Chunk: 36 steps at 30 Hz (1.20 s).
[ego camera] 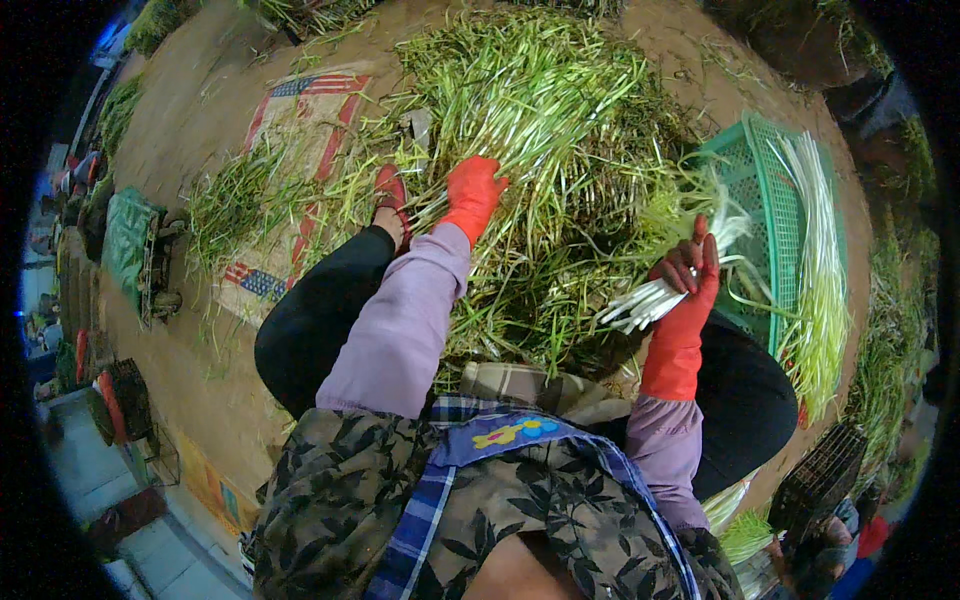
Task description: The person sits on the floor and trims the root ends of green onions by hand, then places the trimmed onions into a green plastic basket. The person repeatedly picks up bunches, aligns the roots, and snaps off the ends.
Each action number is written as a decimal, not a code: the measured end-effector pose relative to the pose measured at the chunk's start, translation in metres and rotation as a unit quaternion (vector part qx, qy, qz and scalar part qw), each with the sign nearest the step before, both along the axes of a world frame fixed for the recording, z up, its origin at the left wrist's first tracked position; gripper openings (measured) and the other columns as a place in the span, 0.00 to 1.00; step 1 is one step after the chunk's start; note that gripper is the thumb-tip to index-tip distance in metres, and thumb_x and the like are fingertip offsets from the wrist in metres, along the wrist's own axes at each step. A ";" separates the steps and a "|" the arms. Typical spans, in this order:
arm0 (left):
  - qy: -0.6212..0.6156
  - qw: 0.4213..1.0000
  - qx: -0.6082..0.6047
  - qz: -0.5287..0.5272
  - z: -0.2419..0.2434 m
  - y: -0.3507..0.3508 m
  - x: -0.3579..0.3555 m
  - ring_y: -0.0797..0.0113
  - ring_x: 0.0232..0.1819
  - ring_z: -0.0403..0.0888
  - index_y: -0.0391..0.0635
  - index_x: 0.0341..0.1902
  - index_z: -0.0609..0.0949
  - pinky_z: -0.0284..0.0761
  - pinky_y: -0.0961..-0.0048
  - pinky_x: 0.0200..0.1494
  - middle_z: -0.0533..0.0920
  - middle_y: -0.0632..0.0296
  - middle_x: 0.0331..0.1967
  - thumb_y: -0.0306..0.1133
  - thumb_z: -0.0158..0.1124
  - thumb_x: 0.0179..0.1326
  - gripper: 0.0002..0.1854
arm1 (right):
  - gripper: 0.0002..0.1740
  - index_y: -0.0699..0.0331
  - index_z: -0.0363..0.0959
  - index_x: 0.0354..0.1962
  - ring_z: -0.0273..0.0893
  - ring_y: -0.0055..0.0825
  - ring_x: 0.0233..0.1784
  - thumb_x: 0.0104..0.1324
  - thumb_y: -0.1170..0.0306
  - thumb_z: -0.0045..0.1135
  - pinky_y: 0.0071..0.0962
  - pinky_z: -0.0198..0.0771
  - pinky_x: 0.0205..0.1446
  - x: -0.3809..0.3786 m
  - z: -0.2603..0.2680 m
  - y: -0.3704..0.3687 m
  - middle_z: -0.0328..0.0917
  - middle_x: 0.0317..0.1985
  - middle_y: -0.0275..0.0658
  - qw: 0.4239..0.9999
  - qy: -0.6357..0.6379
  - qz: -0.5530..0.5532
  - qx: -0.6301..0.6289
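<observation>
My left hand (474,193), in an orange-red rubber glove, is at the near edge of a heap of long green leafy stalks (525,97) with pale stems. Its fingers curl down among the stalks and are hidden, so I cannot tell whether they grip any. Further right, my right hand (686,285), gloved alike with dark soiled fingers, is closed around a bundle of white stems (645,306). The stem ends point left, and pale leaves trail out beyond the fingers towards a green plastic basket (761,172). Loose trimmings (517,315) cover the ground between my knees.
A long bunch of cleaned white-stemmed stalks (814,262) lies along the basket's right side. Left of my red shoe (390,191), a flat printed sack (300,135) bears scattered greens (240,195). A small cart with green sheeting (129,232) and a dark crate (817,469) stand farther out.
</observation>
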<state>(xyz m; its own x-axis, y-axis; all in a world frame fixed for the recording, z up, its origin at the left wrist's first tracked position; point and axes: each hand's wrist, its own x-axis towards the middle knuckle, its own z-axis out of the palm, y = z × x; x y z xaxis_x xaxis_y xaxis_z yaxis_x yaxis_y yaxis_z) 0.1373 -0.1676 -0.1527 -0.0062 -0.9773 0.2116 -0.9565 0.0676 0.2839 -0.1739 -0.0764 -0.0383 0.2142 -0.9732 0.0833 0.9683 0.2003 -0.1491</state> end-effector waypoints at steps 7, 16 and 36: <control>0.056 0.995 0.074 -0.020 -0.018 -0.009 0.036 0.52 0.38 0.78 0.47 0.35 0.80 0.73 0.61 0.40 0.80 0.54 0.33 0.44 0.66 0.49 0.15 | 0.18 0.66 0.65 0.53 0.51 0.09 0.13 0.70 0.68 0.39 0.11 0.52 0.16 0.032 0.005 0.001 0.58 0.19 0.22 0.982 0.135 -0.051 0.123; 0.480 0.873 -0.082 0.000 0.112 0.025 0.022 0.69 0.22 0.76 0.42 0.37 0.76 0.71 0.75 0.26 0.80 0.59 0.26 0.43 0.57 0.61 0.15 | 0.25 0.64 0.58 0.60 0.53 0.10 0.15 0.69 0.62 0.43 0.14 0.52 0.19 0.042 0.033 0.024 0.67 0.23 0.22 0.967 0.213 -0.042 0.137; 0.317 0.936 -0.096 -0.123 0.140 0.176 -0.090 0.60 0.20 0.76 0.43 0.31 0.76 0.70 0.68 0.25 0.78 0.55 0.22 0.37 0.53 0.64 0.11 | 0.15 0.62 0.74 0.42 0.62 0.16 0.16 0.61 0.62 0.58 0.18 0.61 0.20 0.083 0.040 0.068 0.70 0.23 0.29 0.884 0.448 -0.004 0.135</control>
